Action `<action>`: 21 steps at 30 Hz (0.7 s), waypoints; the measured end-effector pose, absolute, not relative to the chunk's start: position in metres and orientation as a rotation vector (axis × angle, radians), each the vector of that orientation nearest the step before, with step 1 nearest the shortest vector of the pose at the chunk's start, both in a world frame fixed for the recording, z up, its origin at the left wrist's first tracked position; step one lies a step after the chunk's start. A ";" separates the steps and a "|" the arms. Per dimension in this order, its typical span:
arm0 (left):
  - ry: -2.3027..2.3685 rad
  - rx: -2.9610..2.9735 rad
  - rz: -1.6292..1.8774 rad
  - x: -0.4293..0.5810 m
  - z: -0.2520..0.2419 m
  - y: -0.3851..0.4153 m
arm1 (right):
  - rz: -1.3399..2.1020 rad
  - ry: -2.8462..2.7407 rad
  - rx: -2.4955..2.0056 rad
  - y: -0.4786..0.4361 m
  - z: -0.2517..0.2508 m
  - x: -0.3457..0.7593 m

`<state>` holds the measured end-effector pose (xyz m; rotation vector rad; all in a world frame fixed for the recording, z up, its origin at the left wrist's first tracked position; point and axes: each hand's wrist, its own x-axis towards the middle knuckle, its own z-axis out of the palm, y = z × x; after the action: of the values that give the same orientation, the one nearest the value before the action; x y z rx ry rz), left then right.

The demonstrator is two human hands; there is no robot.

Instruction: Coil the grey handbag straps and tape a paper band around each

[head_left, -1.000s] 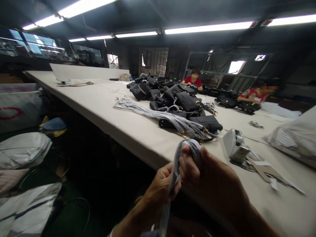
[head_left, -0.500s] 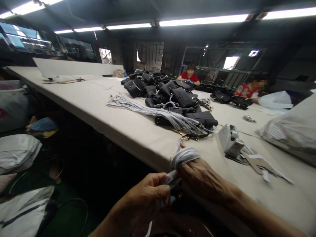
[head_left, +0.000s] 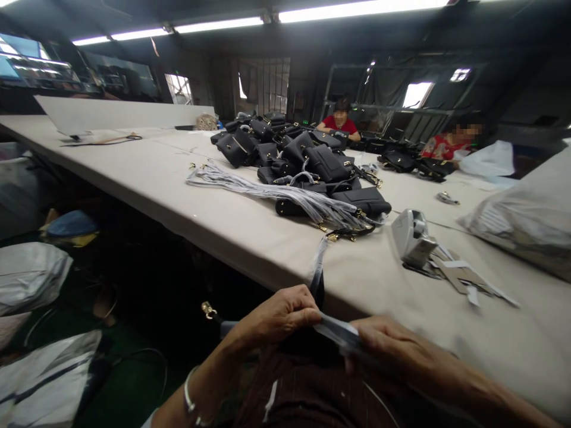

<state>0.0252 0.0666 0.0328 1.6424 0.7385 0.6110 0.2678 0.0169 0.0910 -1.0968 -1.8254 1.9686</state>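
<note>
My left hand (head_left: 282,314) is closed, pinching a black bag strap partly covered in clear plastic film (head_left: 335,330). My right hand (head_left: 389,340) grips the same film a short way to the right, its fingers partly hidden and blurred. Between the hands the film is drawn into a narrow band. One wrapped stretch of strap (head_left: 318,267) runs over the table edge to a gold clasp on the tabletop. Left of my left hand a gold clasp (head_left: 207,310) dangles from a dark end. Beyond lies a bundle of film-wrapped straps (head_left: 267,191) with gold clasps.
A heap of black handbags (head_left: 325,163) covers the middle of the pale table (head_left: 147,172). At right stand a tape dispenser (head_left: 413,238), cardboard scraps (head_left: 464,276) and a large plastic bag (head_left: 530,220). Two people in red sit at the far side. White sacks (head_left: 33,273) lie at lower left.
The film-wrapped coil around my right hand has come off. My right hand has moved down and right, and film now stretches between both hands. A gold clasp has appeared at left.
</note>
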 end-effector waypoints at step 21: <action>0.383 1.153 0.830 0.121 0.026 0.034 | 0.775 -1.743 -0.788 0.027 0.121 0.265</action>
<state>0.1210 0.0340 0.0258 1.1533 0.3832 0.8300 0.2649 0.0268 0.1212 -0.7881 -1.7430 0.7746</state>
